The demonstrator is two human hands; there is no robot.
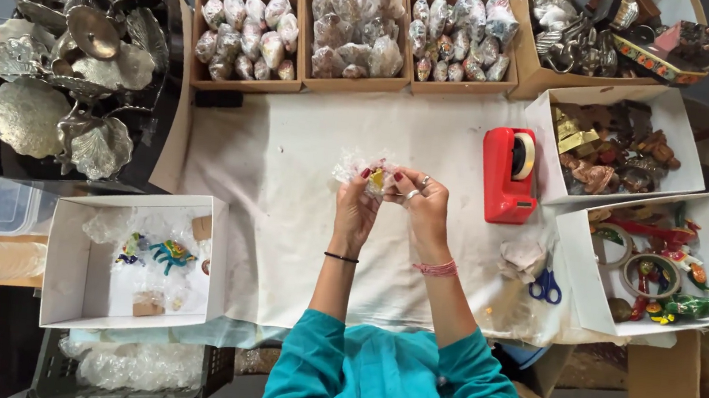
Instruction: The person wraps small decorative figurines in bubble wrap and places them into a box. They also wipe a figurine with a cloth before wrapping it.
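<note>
Overhead, both hands meet above the middle of the worktop (278, 244), which is draped in a white cloth. The left hand (356, 208) and right hand (425, 205) are closed together on a small ornament (377, 178), yellow and red, half swaddled in crinkled clear wrap (354, 165). Each grip is clamped on that bundle, fingers pinching from both sides; it is held up just off the cloth, between the two hands.

Close to the right hand: a red tape dispenser (506, 176), glossy plastic, roll upright. Blue-handled scissors (546, 286) lie further toward the person, beside a crumpled wad of wrap.

Along the far edge, three brown cardboard boxes (253, 36), packed with wrapped, rounded bundles. To the right, white open boxes: one (614, 148) with brown and gilt figurines, another (659, 260) with bright painted pieces and tape rolls. A further carton (605, 32) holds mixed metal items.

Far left, a dark tray (159, 115) piled with dull silvery leaf-shaped metal dishes. Nearer, a white box (134, 258) contains a small teal and yellow figure and scraps of wrap. Nothing stands between the hands and the dispenser.
</note>
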